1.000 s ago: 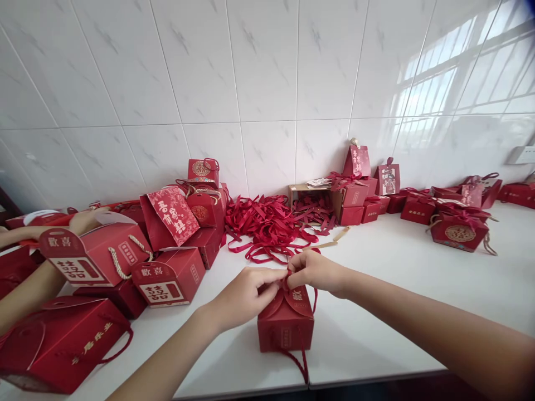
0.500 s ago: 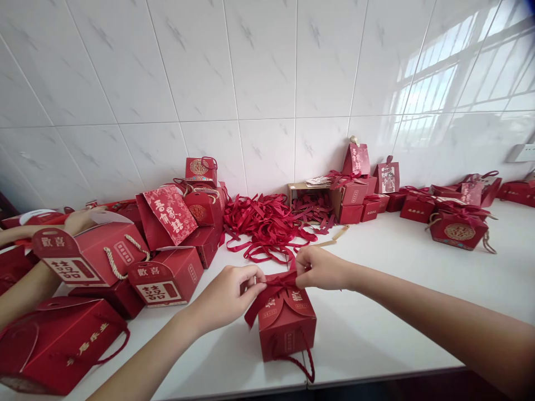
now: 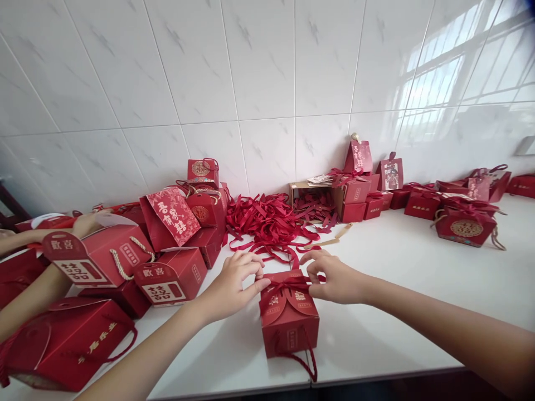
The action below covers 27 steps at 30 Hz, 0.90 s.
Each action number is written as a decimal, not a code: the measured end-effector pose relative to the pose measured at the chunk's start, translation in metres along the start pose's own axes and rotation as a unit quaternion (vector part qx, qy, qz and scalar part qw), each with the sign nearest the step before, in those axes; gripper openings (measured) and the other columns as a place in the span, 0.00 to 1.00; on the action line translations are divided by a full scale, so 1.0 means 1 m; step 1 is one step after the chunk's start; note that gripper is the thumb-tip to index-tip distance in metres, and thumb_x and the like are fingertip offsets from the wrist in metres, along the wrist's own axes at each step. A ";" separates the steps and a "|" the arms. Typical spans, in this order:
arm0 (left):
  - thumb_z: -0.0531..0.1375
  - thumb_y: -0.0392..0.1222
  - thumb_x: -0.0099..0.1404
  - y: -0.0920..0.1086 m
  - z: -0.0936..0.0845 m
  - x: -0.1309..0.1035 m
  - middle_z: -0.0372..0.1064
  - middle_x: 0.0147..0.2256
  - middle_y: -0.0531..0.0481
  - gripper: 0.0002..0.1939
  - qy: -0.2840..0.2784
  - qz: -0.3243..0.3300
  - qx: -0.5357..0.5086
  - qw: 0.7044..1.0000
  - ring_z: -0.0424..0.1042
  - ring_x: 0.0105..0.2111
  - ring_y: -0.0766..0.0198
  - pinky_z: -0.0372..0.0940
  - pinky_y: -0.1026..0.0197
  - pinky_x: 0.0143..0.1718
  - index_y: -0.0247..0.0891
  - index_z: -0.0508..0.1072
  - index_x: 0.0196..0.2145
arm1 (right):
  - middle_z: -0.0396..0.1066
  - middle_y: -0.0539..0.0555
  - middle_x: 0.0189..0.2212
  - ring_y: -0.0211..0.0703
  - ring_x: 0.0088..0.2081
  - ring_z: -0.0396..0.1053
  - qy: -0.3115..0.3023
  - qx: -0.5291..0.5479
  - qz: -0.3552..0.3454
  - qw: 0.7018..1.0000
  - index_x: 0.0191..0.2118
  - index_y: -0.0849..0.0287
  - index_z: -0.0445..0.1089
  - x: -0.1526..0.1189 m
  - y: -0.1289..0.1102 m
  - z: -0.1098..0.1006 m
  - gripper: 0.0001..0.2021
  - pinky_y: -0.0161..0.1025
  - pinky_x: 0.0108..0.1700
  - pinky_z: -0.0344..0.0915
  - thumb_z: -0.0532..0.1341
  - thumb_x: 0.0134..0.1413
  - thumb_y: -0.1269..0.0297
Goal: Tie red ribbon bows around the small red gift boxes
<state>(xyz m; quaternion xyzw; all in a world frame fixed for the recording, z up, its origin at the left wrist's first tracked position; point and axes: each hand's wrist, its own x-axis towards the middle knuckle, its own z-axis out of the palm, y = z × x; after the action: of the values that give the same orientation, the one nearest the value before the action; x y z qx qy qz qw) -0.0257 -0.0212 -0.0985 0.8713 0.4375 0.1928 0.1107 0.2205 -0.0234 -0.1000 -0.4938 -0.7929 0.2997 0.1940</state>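
A small red gift box [image 3: 290, 334] with a twisted rope handle stands near the table's front edge. Across its top lies a red ribbon [image 3: 288, 284], knotted at the middle. At the box's left top edge my left hand [image 3: 240, 283] has thumb and index finger closed on the ribbon, the other fingers loosely raised. My right hand [image 3: 332, 278] is at the right of the knot, its curled fingers and thumb around the ribbon's other side. The exact grip of the fingertips is partly hidden.
A tangled heap of red ribbons [image 3: 267, 220] lies by the tiled wall. Stacked red gift boxes [image 3: 173, 275] crowd the left, where another person's arm [image 3: 35, 295] reaches in. More boxes [image 3: 463, 228] stand along the right, beyond an open carton [image 3: 298, 192] of ribbons.
My right hand has moved slightly right, and its fingers have loosened from a tight pinch. My left hand's fingers are more raised. The ribbon end left of the box has dropped against its side.
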 end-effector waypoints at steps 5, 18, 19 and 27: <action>0.53 0.49 0.65 -0.009 0.000 -0.009 0.69 0.43 0.51 0.13 0.032 -0.002 0.113 0.993 0.61 0.48 0.54 0.51 0.45 0.50 0.41 0.69 0.27 | 0.62 0.55 0.55 0.56 0.58 0.53 -0.009 -0.029 -0.019 0.999 0.17 0.59 0.53 -0.005 -0.005 0.002 0.12 0.55 0.55 0.50 0.59 0.39 0.70; 0.52 0.48 0.65 -0.010 0.024 -0.014 0.62 0.29 0.54 0.11 0.039 -0.088 -0.191 0.977 0.64 0.32 0.64 0.60 0.62 0.35 0.39 0.62 0.29 | 0.51 0.63 0.61 0.55 0.61 0.50 -0.059 0.007 -0.172 0.983 0.61 0.57 0.52 -0.011 0.007 0.003 0.42 0.50 0.59 0.52 0.67 0.40 0.49; 0.53 0.48 0.65 -0.009 0.027 -0.013 0.62 0.31 0.54 0.10 0.038 -0.083 -0.220 0.971 0.64 0.33 0.64 0.61 0.62 0.37 0.40 0.62 0.31 | 0.50 0.63 0.61 0.57 0.62 0.48 -0.064 -0.028 -0.201 0.977 0.63 0.56 0.50 -0.012 0.004 0.006 0.46 0.50 0.60 0.51 0.68 0.38 0.50; 0.53 0.54 0.65 -0.032 0.060 0.001 0.64 0.35 0.51 0.18 0.007 -0.111 -0.442 0.890 0.69 0.34 0.63 0.61 0.58 0.36 0.42 0.54 0.46 | 0.65 0.61 0.48 0.60 0.47 0.66 -0.130 -0.266 -0.094 0.951 0.64 0.49 0.51 -0.026 -0.011 -0.015 0.45 0.54 0.48 0.62 0.68 0.36 0.56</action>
<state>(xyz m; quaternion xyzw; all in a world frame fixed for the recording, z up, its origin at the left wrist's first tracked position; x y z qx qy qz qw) -0.0219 -0.0030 -0.1639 0.6769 0.4013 0.3587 0.5021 0.2330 -0.0460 -0.0820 -0.4074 -0.9050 0.1203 -0.0216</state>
